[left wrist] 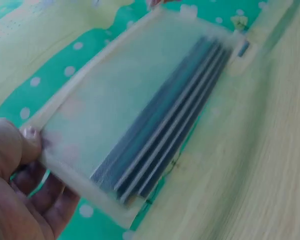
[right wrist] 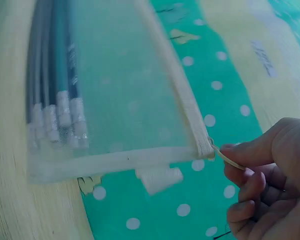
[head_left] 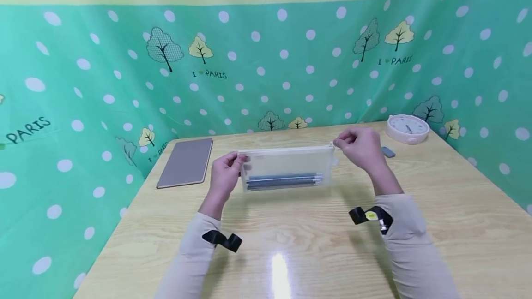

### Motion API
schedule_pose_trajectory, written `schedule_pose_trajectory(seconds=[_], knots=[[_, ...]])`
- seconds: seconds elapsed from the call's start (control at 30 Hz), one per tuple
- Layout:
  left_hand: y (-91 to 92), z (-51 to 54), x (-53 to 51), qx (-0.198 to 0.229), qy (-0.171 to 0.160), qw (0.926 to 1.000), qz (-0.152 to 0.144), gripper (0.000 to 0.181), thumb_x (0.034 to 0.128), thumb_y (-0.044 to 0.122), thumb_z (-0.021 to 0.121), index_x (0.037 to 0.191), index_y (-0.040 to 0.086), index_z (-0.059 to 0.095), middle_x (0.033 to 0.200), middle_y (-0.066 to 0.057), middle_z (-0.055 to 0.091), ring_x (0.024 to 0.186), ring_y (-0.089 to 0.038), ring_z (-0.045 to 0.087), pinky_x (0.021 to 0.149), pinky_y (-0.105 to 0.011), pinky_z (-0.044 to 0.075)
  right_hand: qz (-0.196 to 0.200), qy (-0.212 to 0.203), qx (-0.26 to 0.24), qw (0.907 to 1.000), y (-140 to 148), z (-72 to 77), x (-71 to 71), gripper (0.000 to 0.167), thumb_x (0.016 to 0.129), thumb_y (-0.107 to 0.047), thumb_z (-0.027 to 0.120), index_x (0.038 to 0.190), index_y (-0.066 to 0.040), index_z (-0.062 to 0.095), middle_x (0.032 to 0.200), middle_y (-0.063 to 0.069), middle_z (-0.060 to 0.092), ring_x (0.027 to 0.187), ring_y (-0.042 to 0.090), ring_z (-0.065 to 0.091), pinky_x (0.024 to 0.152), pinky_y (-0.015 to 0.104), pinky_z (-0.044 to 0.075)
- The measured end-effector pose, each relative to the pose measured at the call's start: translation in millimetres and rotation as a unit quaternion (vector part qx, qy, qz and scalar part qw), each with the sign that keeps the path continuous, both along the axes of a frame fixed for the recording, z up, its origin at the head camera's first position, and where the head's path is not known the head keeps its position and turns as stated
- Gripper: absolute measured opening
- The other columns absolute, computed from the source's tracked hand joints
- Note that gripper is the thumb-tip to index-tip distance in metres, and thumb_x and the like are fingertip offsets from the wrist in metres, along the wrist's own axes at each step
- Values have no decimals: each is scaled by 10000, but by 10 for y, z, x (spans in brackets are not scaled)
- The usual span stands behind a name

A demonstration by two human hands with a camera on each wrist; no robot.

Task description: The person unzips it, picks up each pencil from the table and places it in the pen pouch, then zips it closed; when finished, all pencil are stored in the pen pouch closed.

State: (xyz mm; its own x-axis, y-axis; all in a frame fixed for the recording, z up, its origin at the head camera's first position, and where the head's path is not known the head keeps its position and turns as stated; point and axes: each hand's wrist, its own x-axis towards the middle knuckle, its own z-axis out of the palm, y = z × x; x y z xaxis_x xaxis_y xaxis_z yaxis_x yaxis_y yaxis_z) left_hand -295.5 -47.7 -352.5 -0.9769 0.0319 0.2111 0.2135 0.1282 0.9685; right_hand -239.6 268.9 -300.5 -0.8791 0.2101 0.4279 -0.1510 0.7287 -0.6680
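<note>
A see-through mesh pencil case [head_left: 287, 163] with a pale zipper along its top edge hangs upright above the table. Several dark pencils [head_left: 282, 181] lie along its bottom, their metal-and-eraser ends [right wrist: 65, 117] toward the right side. My left hand [head_left: 225, 174] pinches the case's upper left corner, thumb in front and fingers behind. At the top right corner my right hand [head_left: 360, 146] pinches the zipper pull [right wrist: 230, 159] between thumb and forefinger. The zipper looks closed along its length. A small fabric tab [right wrist: 160, 179] sticks out from the case's right side.
On the wooden table [head_left: 291, 234], a grey flat notebook-like board [head_left: 185, 163] lies at the left. A pink round clock [head_left: 408, 128] stands at the back right, with a small blue-grey eraser-like block [head_left: 388, 152] near it. A green dotted curtain [head_left: 249, 82] hangs behind.
</note>
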Motion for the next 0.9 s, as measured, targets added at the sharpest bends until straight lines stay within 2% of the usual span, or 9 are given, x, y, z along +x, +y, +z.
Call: schedule_pose_trajectory(seconds=[0.1,0.27,0.4,0.5,0.57,0.67,0.77,0.83,0.9], knots=[[-25,-7,-33,-175,-66,9998,7,244,1062,112,586,1129,-93,700,1013,-167,751,770,-87,719,703,-183,605,171,-38,18,9998,23,6,5,138,926,-90,733,879,38,751,775,134,708,676,207,612,581,263,485],[-27,-16,-70,-162,-97,9996,207,228,1063,110,582,1109,-75,707,989,-153,747,732,-65,696,652,-152,570,264,-248,-15,9993,-13,24,12,134,941,-103,733,894,19,764,786,121,706,697,222,602,598,298,485],[-16,-11,-66,-185,-210,9996,37,249,1069,120,571,1148,-84,690,1022,-172,740,734,-72,696,649,-168,576,445,-403,164,9981,35,58,28,132,940,-106,726,895,10,770,778,102,704,693,207,589,600,298,475],[-60,-6,-52,-403,-408,9982,-164,288,1081,155,557,1200,-77,678,1053,-172,730,742,-102,701,678,-224,603,872,-860,366,9918,92,102,22,129,934,-106,721,899,6,774,775,86,703,693,187,576,601,297,472],[-96,-14,-54,-626,-584,9956,-378,304,1084,172,548,1239,-62,665,1068,-173,722,754,-132,695,690,-273,618,1182,-1244,559,9836,132,124,15,137,937,-117,723,913,9,771,781,79,705,699,180,589,599,301,489],[-140,-54,-42,-1209,-881,9857,-778,358,1076,178,542,1343,-54,593,1172,-221,692,895,-258,711,800,-385,634,1318,-1795,875,9710,173,110,21,209,965,-185,698,993,14,756,843,103,719,740,201,634,626,340,537],[-178,-129,-4,-2061,-945,9681,-1067,459,1053,193,563,1443,-42,500,1349,-291,609,1151,-425,647,962,-512,583,1201,-2061,1063,9653,181,48,48,308,1003,-258,656,1107,25,722,941,155,725,795,242,672,661,387,572],[-203,-182,25,-2530,-895,9572,-1087,493,1047,212,571,1461,-40,479,1419,-299,562,1279,-480,559,1047,-575,518,1132,-2112,1038,9653,169,-5,78,344,1018,-279,634,1160,28,699,962,172,722,802,256,678,661,396,572],[-224,-226,47,-2704,-869,9534,-1023,492,1041,216,580,1456,-35,494,1428,-292,561,1300,-483,546,1058,-583,508,1176,-2087,932,9664,146,-78,99,343,1029,-272,619,1182,27,690,944,157,722,771,237,676,641,378,566]])
